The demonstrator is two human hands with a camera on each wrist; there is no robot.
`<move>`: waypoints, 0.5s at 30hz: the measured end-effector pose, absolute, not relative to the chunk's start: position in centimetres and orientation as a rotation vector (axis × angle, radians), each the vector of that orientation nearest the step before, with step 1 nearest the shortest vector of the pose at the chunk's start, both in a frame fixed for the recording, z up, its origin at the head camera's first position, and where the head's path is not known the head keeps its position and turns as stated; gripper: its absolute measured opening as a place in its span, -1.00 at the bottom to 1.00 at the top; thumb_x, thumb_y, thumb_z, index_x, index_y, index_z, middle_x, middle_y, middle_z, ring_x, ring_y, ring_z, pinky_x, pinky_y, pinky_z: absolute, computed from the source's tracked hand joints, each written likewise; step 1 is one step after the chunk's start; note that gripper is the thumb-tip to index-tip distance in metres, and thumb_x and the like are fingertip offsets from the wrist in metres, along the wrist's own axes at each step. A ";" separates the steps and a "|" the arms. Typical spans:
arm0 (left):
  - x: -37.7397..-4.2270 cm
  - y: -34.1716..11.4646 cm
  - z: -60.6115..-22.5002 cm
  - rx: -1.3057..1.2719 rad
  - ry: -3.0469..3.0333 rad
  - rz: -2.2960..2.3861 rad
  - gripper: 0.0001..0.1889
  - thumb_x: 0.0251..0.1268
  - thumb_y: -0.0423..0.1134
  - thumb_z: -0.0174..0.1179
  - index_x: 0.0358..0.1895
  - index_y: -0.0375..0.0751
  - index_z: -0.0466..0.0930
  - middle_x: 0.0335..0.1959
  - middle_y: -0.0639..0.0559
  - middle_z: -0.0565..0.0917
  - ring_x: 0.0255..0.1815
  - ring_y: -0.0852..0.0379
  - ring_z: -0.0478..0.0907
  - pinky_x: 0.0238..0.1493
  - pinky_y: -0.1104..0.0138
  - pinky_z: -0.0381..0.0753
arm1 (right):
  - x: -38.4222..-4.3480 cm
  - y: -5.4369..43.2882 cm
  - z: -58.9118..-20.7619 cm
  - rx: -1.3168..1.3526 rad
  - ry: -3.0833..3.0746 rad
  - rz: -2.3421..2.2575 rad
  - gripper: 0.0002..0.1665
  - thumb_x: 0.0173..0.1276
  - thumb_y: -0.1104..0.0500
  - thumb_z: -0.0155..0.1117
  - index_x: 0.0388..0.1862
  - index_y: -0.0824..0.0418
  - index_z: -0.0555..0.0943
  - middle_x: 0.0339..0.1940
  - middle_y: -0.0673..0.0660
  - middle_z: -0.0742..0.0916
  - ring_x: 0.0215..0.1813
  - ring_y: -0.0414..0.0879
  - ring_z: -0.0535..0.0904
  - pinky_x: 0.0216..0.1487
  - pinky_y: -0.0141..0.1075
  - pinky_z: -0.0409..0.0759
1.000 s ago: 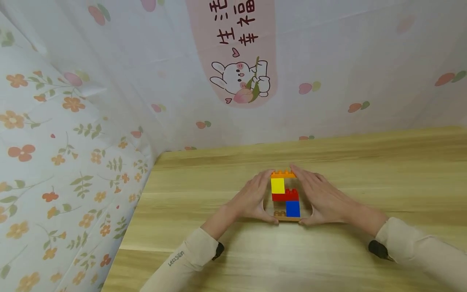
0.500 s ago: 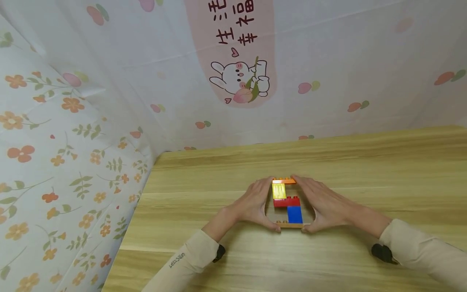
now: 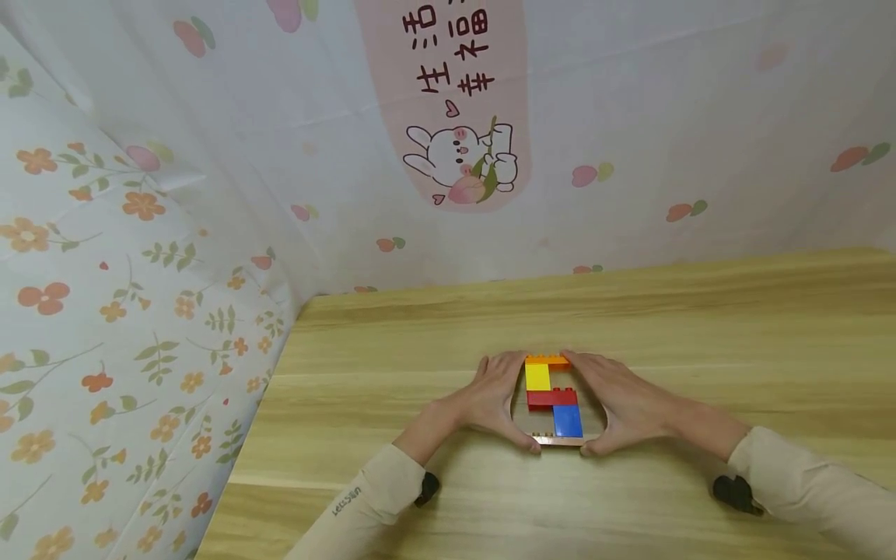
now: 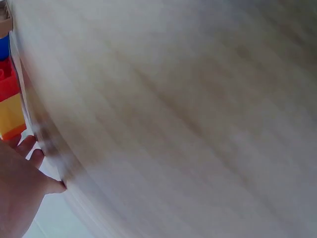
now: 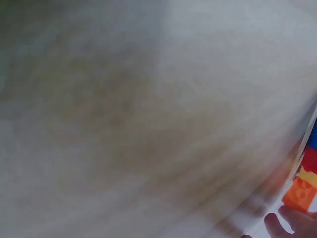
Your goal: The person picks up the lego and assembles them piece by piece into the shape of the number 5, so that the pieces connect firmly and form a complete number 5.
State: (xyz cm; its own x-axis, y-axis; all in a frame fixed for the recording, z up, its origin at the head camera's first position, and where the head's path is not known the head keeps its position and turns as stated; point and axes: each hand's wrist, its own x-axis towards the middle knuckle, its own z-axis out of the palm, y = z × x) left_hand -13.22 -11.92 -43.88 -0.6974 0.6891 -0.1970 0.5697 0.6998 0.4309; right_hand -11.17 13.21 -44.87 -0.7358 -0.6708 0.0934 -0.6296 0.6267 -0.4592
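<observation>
Toy building bricks are joined in one stack, held between both hands in the head view. From far to near come an orange brick, a yellow brick, a red brick, a blue brick and a tan brick. My left hand grips the stack's left side, fingertips at the orange end and thumb at the tan end. Mirroring it, my right hand grips the right side. Both wrist views catch only part of the stack. Whether it touches the table cannot be told.
The wooden table stretches out around the hands. A white printed cloth hangs behind its far edge, and a floral cloth covers the left side.
Both hands have moved a little nearer to me with the brick stack between them. Their grip looks the same throughout.
</observation>
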 end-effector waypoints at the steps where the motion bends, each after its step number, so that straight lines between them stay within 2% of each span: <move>1: -13.2 -11.9 -43.9 0.982 2.565 0.476 0.36 -0.38 0.39 0.37 0.46 -0.16 -0.25 0.45 -0.05 -0.04 0.44 0.08 -0.16 0.34 -0.11 -0.25 | -11.2 13.2 -44.9 -1.101 2.754 -0.721 0.38 -0.26 -0.27 0.45 0.42 0.35 0.04 0.36 0.24 0.31 0.31 0.15 0.23 0.24 0.16 0.19; 15: -13.1 -11.9 -44.3 0.952 2.525 0.518 0.34 -0.33 0.36 0.37 0.47 -0.13 -0.29 0.49 0.02 -0.13 0.46 0.16 -0.25 0.33 -0.12 -0.35 | -10.9 13.3 -45.0 -1.112 2.735 -0.722 0.39 -0.24 -0.29 0.44 0.41 0.41 0.03 0.39 0.30 0.26 0.31 0.20 0.21 0.23 0.19 0.18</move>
State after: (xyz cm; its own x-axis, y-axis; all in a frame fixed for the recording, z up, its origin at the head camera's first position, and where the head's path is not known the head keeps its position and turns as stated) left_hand -13.10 -11.87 -44.34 -0.6927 0.6846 -0.2270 0.5399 0.7008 0.4662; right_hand -10.94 13.29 -45.04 -0.7275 -0.6812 0.0816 -0.6327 0.6201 -0.4639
